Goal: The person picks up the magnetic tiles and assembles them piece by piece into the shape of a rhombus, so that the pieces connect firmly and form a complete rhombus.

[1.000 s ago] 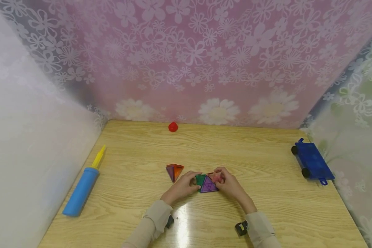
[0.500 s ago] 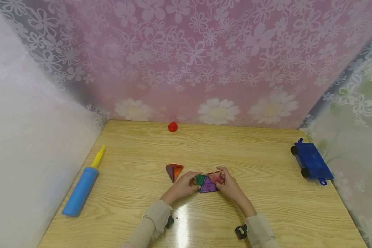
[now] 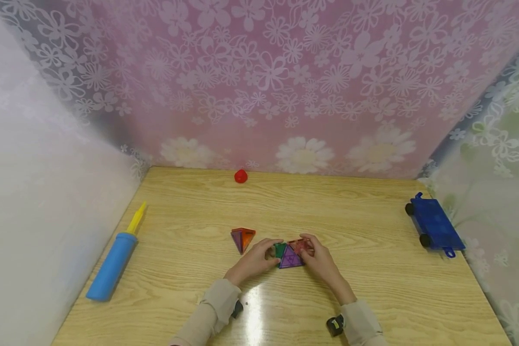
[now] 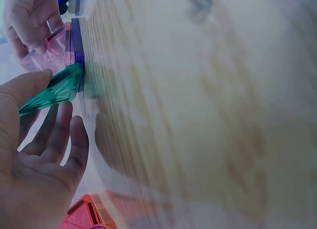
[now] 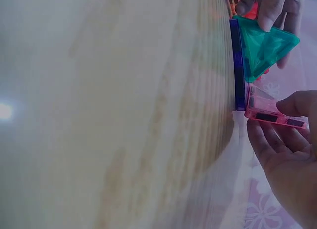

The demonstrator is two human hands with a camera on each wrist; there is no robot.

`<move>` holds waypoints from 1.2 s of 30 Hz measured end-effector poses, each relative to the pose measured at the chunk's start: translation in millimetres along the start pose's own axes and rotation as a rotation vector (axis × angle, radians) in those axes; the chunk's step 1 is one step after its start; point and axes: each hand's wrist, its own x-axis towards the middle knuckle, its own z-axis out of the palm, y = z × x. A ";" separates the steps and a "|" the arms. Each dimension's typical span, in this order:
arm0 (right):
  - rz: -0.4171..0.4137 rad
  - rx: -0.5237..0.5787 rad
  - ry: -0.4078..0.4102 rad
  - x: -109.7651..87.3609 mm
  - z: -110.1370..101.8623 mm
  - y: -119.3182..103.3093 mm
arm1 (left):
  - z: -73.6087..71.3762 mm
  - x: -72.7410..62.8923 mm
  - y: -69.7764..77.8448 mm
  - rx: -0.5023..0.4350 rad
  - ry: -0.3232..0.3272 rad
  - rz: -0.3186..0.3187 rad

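Observation:
A purple triangular magnetic tile (image 3: 290,258) lies flat on the table between my two hands. My left hand (image 3: 253,262) pinches a green triangular magnetic tile (image 4: 57,90) between thumb and fingers; it stands tilted up along one edge of the purple tile. On the other side my right hand (image 3: 323,264) holds a pink triangular magnetic tile (image 5: 270,107), thumb on its face and fingers behind, also raised at an angle with its edge by the purple one. To the left of my left hand sits a small pyramid (image 3: 243,239) of orange and purple tiles.
A blue hand pump (image 3: 114,266) with a yellow nozzle lies along the table's left edge. A blue wheeled toy base (image 3: 436,223) is at the right edge. At the back rests a small red piece (image 3: 240,176). Patterned cloth (image 3: 259,86) surrounds the wooden table (image 3: 337,206).
My right hand has shifted its fingers slightly on the pink tile, whose angle has changed a little. The left hand and the green tile stay almost still.

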 end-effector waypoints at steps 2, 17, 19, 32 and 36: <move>-0.001 0.010 0.004 -0.2 0.8 -1.2 | 0.4 0.2 -0.8 -0.002 0.000 0.001; -0.059 0.018 0.011 -1.9 6.4 -4.3 | 1.6 0.1 -0.4 -0.072 -0.007 0.031; -0.067 0.020 0.014 -2.1 7.1 -4.5 | 1.9 0.4 -0.6 -0.077 -0.011 0.037; -0.090 0.012 0.005 -3.6 10.8 -3.6 | 4.7 3.4 -1.6 -0.098 -0.025 0.063; -0.084 0.009 -0.014 -3.8 11.2 -5.6 | 5.0 4.1 -2.4 -0.090 -0.031 0.076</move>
